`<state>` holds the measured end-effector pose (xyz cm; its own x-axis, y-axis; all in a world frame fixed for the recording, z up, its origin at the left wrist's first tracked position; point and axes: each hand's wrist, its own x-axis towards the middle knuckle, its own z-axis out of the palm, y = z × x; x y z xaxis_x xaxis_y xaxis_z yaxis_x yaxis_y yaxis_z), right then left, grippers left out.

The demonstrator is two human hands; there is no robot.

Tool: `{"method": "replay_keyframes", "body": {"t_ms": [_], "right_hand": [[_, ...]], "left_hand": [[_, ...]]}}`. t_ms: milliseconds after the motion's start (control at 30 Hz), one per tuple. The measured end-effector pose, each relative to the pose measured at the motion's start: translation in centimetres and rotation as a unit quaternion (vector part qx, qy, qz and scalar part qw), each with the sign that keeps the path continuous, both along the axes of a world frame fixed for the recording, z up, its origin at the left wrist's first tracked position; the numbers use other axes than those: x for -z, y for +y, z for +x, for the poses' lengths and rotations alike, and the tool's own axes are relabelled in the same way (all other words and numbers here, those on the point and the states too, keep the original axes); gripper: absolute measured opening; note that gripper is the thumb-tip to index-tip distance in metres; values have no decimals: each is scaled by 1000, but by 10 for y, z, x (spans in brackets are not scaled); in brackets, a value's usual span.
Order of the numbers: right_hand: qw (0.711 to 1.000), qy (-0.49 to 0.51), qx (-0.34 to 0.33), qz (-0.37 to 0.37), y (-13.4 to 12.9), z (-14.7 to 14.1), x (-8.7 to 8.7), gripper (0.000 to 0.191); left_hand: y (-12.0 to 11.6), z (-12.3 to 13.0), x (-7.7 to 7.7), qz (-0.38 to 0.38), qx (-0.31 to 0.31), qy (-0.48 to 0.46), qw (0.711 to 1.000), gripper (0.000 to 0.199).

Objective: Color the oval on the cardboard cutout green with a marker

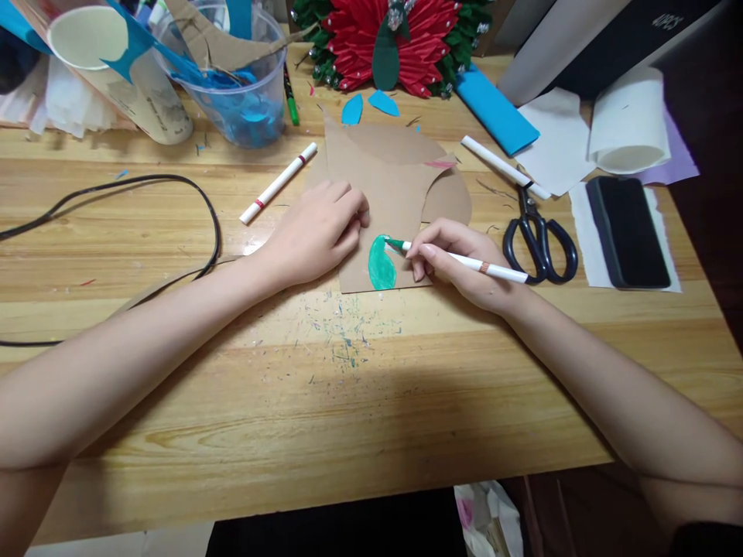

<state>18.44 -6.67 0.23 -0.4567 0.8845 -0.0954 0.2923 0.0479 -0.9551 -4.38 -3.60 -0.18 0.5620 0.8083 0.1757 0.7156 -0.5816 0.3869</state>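
My right hand [458, 259] is closed around a white marker [499, 271] with a green tip. The tip touches the top of a green teardrop-like shape [382, 265] coloured near the front edge of a piece of brown cardboard [388, 186]. My left hand [316, 228] rests on the cardboard's left side, its fingers curled in; whether anything is under them is hidden. A second white marker [279, 184] with red bands lies just beyond my left hand. Two blue cut pieces, one of them a leaf-like piece [352, 110], lie behind the cardboard.
Black scissors [537, 240], another white marker [505, 166] and a phone [628, 232] lie at the right. A clear tub [249, 116] of scraps and a paper cup [133, 93] stand back left. A black cable [212, 209] loops at left. A red flower decoration [348, 46] stands behind.
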Motion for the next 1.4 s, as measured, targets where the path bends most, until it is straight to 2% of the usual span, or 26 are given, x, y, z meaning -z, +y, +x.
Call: {"method": "replay_keyframes", "body": {"t_ms": [1400], "right_hand": [[1000,-2,2,13,0,0,1,23]], "left_hand": [[1,0,1,19,2,-2,1000,19]]}}
